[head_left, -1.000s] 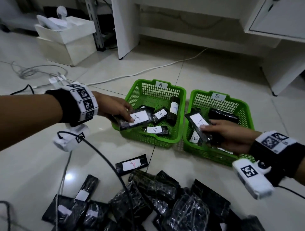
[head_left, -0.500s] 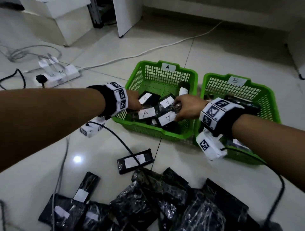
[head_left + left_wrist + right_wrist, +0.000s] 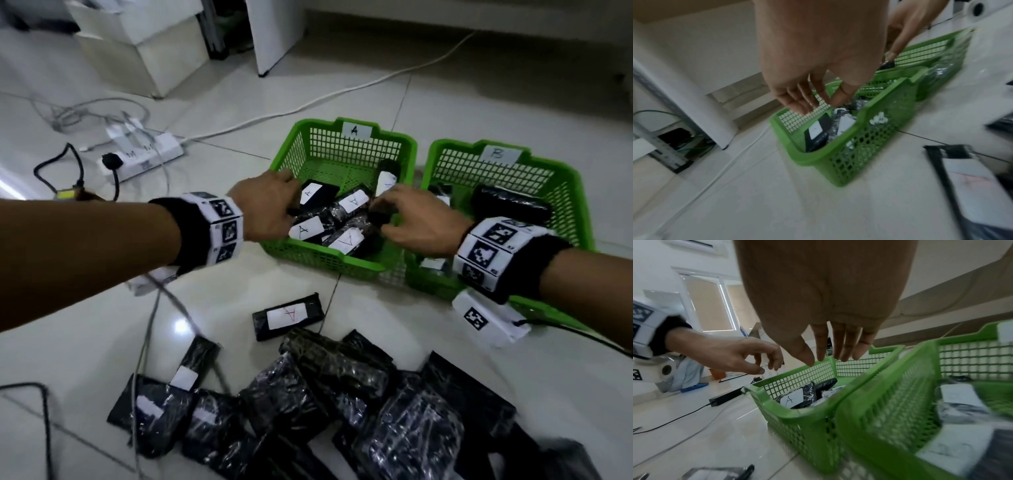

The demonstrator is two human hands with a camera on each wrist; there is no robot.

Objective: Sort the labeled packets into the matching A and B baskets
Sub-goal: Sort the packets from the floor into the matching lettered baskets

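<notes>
Two green baskets stand side by side on the floor: basket A (image 3: 342,263) on the left, basket B (image 3: 579,192) on the right. Several black packets with white A labels (image 3: 306,231) lie in basket A. My left hand (image 3: 274,205) hovers over basket A's left side, its fingers (image 3: 797,104) loosely hanging and holding nothing. My right hand (image 3: 407,219) hovers over basket A's right side, with straight empty fingers (image 3: 838,350). One A-labelled packet (image 3: 287,315) lies alone on the floor. A pile of black packets (image 3: 342,411) lies nearer to me.
A white power strip (image 3: 144,157) with plugs and tangled cables lies at the left. A white cable (image 3: 308,106) runs behind the baskets. White boxes (image 3: 144,51) stand at the back left. Black wrist cables trail over the tiles and the pile.
My left hand released its A packet into basket A. My right hand moved from basket B over to basket A. Both hands are now empty above basket A.
</notes>
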